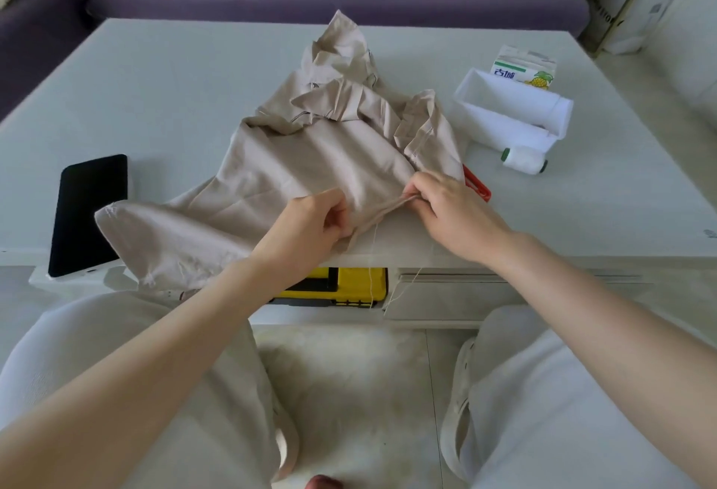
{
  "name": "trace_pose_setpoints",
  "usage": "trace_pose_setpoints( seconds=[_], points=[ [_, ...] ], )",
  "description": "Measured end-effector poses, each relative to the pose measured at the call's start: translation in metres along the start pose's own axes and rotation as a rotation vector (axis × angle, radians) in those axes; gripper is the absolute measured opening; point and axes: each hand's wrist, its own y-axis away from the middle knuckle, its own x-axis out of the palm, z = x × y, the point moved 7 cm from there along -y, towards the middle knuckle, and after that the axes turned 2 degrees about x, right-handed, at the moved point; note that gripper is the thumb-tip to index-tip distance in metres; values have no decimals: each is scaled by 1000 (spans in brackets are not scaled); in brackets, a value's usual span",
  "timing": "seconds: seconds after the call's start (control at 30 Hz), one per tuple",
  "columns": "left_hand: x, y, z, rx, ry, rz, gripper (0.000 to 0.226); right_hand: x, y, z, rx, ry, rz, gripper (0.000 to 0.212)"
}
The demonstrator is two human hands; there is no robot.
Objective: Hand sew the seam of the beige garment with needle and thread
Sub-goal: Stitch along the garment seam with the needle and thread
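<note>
Gripping seam (382,213) taut at centre frame in curled left hand (322,221) and right hand (452,209), with slack thread (373,256) below liable to snag or knot.

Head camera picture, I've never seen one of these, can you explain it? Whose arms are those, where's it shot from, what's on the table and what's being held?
There is no machine here. A person wears one camera on the head, so you look down along their own two arms. They sit at a pale table. The left hand and right hand each pinch a folded edge of the beige garment, stretched between them. A thin thread hangs from that edge; I cannot make out a needle. Also on the table are a dark phone at the left, and at the right a white tray, a drink carton behind it, a spool of white thread and a red item partly under the cloth.
</note>
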Motion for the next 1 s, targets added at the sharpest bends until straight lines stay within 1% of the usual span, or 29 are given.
trace_pose_setpoints(
  seconds=[0.1, 0.23, 0.4, 0.47, 0.57, 0.63, 0.7, 0.87, 0.93, 1.0],
  points=[
    [2, 0, -2, 29, -44, 3, 22, 4, -1, -6, 39, -12, -7, 9],
    [5, -1, -8, 72, -116, -31, 8, 11, -2, -11, 84, -55, -1, 9],
    [18, -3, -13, 49, -283, 3, 24, 12, -3, -14, 138, -75, -23, 11],
    [21, -5, -12, 61, -339, 24, 24, 13, -3, -15, 159, -63, -28, 13],
    [20, -5, -15, 120, -303, -7, 16, 14, -4, -16, 195, -39, -31, 15],
    [17, -5, -17, 127, -269, -46, 14, 14, -5, -16, 217, -40, -31, 17],
    [15, -6, -15, 108, -249, -70, 11, 14, -5, -16, 235, -37, -31, 17],
    [18, -11, -9, 40, -183, -65, 21, 14, -6, -16, 290, -29, -48, 19],
    [18, -13, -7, 18, -171, -77, 19, 13, -6, -17, 345, -64, -63, 19],
    [20, -14, -4, -3, -152, -78, 18, 13, -5, -20, 436, -166, -68, 21]
  ],
)
